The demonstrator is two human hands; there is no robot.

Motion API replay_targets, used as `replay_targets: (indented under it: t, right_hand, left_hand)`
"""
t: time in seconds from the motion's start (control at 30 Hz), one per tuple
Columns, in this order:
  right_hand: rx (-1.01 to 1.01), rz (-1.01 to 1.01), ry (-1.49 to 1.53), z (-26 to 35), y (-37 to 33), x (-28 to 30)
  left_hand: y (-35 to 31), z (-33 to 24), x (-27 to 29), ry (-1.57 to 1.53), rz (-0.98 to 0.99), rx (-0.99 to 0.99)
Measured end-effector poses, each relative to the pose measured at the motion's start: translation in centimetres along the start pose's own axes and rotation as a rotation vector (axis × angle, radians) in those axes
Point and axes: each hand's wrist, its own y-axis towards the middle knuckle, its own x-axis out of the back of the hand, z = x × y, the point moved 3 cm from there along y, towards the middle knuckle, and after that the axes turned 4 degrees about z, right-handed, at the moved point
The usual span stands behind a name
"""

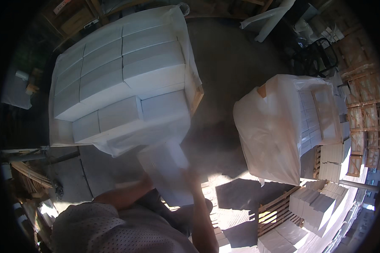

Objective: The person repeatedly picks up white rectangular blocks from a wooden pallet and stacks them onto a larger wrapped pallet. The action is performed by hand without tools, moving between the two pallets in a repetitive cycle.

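Note:
A long white rectangular block (166, 168), a box or a solid piece, is held in front of my body between both hands. My left hand (147, 180) closes on its left side, fingers partly hidden behind it. On its right side my right hand (191, 179) grips it, a little blurred. Just beyond its far end stands a big stack of similar white blocks (101, 80) in rows. Translucent plastic sheeting (131, 134) lines the stack and hangs over its near edge. The front row sits lower than the rows behind.
To the right stands another load under plastic wrap (266, 126). Wooden slatted pallets (278, 206) and white block piles (314, 206) lie at the lower right. Wooden crates (363, 109) line the far right. A dark wheeled frame (321, 55) is at the back right.

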Motion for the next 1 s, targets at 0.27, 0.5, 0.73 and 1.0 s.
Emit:
replay_targets:
  t: [0.27, 0.5, 0.73, 1.0]
  right_hand:
    - [0.194, 0.241, -0.197, 9.1, 7.9, 6.9]
    - [0.346, 0.356, -0.036, 12.9, 12.7, 12.1]
    - [0.386, 0.537, -0.186, 12.9, 20.5, 9.4]
    - [0.255, 0.679, -0.525, 15.0, 30.5, 4.0]
  left_hand:
    - [4.5, -4.0, -3.0, 0.001, -0.08, -0.285]
    - [8.4, -3.3, -6.8, -0.163, -0.021, -0.451]
    - [11.7, -3.6, -6.0, -0.402, -0.101, -0.586]
    - [17.2, -5.3, 2.7, 1.058, -0.927, -0.453]
